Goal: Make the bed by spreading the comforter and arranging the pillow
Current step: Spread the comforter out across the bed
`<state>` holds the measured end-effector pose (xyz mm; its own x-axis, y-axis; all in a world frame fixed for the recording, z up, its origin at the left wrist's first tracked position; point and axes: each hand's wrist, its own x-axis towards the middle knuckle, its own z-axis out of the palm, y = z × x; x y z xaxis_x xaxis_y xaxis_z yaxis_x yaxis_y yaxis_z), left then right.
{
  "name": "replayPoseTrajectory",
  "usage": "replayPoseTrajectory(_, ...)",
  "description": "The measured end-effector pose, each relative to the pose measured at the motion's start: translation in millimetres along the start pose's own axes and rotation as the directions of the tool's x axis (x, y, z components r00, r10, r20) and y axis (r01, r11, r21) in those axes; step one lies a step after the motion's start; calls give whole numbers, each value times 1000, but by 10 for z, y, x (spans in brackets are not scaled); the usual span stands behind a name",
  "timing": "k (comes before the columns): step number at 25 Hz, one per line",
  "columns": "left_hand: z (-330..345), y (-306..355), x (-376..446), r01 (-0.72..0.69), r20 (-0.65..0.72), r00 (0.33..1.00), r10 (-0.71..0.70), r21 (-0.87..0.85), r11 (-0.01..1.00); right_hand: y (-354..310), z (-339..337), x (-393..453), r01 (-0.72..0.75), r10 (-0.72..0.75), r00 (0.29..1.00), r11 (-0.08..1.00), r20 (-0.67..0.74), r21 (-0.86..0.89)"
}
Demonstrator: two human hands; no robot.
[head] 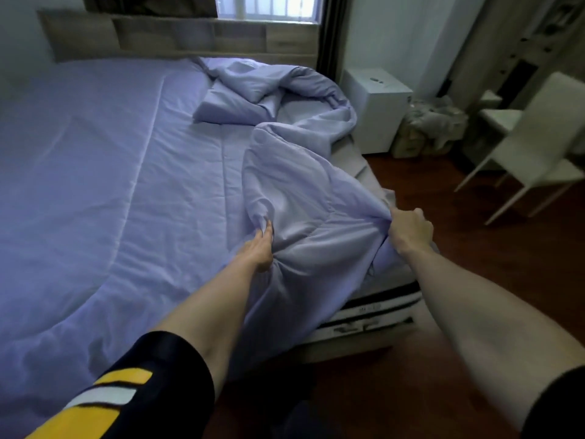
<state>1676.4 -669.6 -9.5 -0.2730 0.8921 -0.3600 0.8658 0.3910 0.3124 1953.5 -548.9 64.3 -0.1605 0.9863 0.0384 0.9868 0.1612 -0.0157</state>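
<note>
Wide bed (79, 160) filling the left and middle, covered in a smooth lilac layer with a seam running from head to foot. Wooden headboard (177, 36) across the far end, under a window (269, 7). Mattress corner bared at the near right, its striped side showing above the dark wood floor (443, 264).

Lilac comforter (300, 191) bunched in a long rumpled ridge along the right side of the bed, from the headboard corner down to the near right corner. Near end stretched taut between the two hands. Pillow (231, 106) at the far right of the bed, near the headboard, lying flat and partly tucked against the folds of the comforter.

White chair (538, 144) well to the right, on the floor. White cabinet (376, 106) just beside the head of the bed, with a heap of cloth (430, 125) next to it.

Left hand (261, 245) on the comforter at the middle, fingers curled and pinching a gathered fold. Right hand (410, 229) at the comforter's right edge over the mattress corner, closed in a fist round the fabric. Both arms stretched forward, dark sleeve with yellow and white stripes (126, 397) on the left.
</note>
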Motion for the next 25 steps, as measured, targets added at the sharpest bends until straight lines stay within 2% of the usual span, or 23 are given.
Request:
replayPoseTrajectory(4, 258, 416, -396, -175, 32, 984, 173, 70, 982, 623, -134, -777, -132, 132, 991, 991, 31, -5)
replayPoseTrajectory(10, 558, 1012, -839, -312, 91, 949, 301, 150, 938, 1448, -112, -1545, -225, 225, 974, 974, 24, -10)
replayPoseTrajectory(17, 1106, 1855, -1573, -205, 122, 976, 180, 246, 947, 2582, -52, -2409, -222, 222, 974, 975, 46, -5)
replayPoseTrajectory(22, 1658, 2385, -2159, -232, 164, 968, 191, 285, 930, 3291, 131, -3010, -228, 227, 969, 974, 99, -5)
replayPoseTrajectory(25, 1866, 2546, -2399, -248, 181, 963, 200, 303, 920, 3425, 255, -3179, -247, 239, 965, 967, 110, 59)
